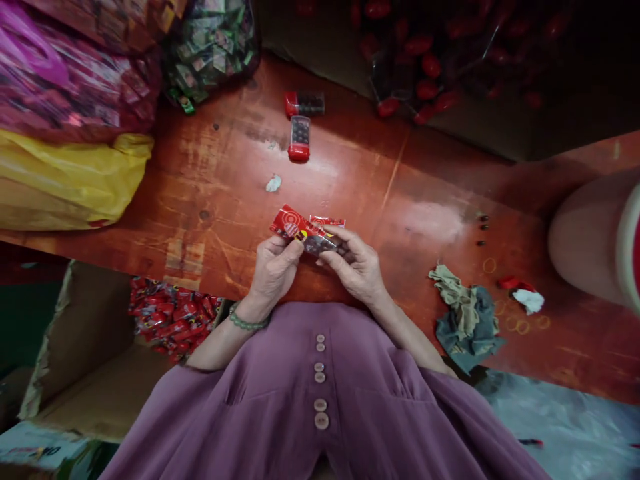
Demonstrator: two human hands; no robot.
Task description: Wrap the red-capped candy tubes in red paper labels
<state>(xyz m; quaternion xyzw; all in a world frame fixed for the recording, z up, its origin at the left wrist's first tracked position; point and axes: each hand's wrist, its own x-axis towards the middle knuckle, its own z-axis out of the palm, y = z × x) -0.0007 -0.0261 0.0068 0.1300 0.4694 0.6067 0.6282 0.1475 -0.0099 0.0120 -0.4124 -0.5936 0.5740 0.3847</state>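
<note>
- Just beyond the purple garment, above the near part of the counter: holding a clear container of dark balls, slightly tilted between both hands, with a red printed wrapper seemingly over its left end.
- With the left hand, pinching the wrapper, thumb against fingers, no wider than the thing held.
- With the right hand, gripping the clear end, thumb on the near side, fingers bent narrowly around the far side.
- Judging by looks, light enough for fingertips; likely stiff and smooth in the clear part, so a little slippery; likely thin and soft in the wrapper, apt to crease or tear.
- Best taken by the clear walls, with only a gentle pinch on the wrapper.
- Close beyond the right fingertips, lying flat: a second red wrapper.
- Farther off: a white scrap, then an upper-row pair, a red-capped container and another capped container, touching or nearly so.
</note>
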